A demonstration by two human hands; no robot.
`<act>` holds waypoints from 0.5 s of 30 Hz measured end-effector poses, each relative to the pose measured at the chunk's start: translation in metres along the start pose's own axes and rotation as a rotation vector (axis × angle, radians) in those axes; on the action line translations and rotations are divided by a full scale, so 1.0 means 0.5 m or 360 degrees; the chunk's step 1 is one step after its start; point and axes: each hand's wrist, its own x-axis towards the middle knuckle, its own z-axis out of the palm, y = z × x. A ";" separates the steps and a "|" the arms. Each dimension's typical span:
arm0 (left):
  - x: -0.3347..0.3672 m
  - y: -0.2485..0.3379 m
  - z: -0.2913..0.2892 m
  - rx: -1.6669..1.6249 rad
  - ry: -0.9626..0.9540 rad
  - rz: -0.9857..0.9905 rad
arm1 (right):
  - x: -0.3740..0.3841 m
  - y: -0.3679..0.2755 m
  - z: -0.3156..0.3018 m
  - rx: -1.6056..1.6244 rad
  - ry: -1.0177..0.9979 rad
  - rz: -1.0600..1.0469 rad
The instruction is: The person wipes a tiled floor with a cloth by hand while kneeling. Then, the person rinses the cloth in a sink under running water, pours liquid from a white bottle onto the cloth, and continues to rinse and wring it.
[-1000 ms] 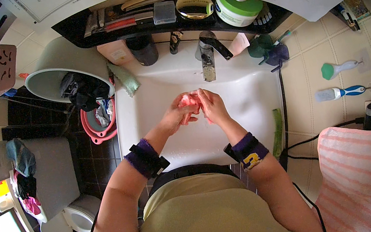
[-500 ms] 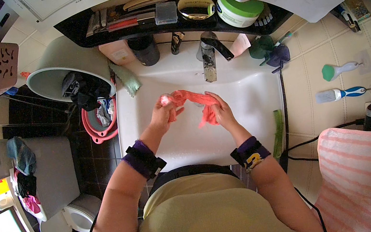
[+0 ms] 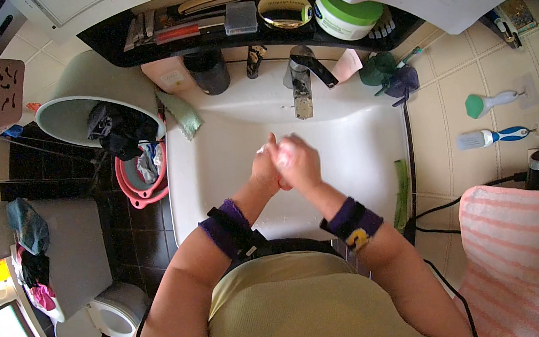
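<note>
Where hands (image 3: 282,161) clasp, cloth (image 3: 280,157) bunched between

light: bright, even | glare: white sink (image 3: 359,154) | edges: fisheye bend, black corners | focus: sharp centre

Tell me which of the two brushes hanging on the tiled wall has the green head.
The upper brush, with a green head and white handle. The lower brush beneath it has a white head and blue-and-white handle, nearer the striped towel.
</note>
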 end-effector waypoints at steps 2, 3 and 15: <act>-0.002 -0.002 -0.008 -0.0519 -0.0091 -0.0154 | -0.005 -0.011 0.003 0.0012 -0.0018 -0.0140; -0.002 -0.007 -0.020 0.0539 -0.0151 0.0049 | 0.001 -0.011 0.003 0.0016 -0.0019 -0.0137; 0.026 -0.035 -0.079 0.3292 -0.0217 0.0991 | 0.033 0.007 -0.027 -0.0073 -0.0117 0.0094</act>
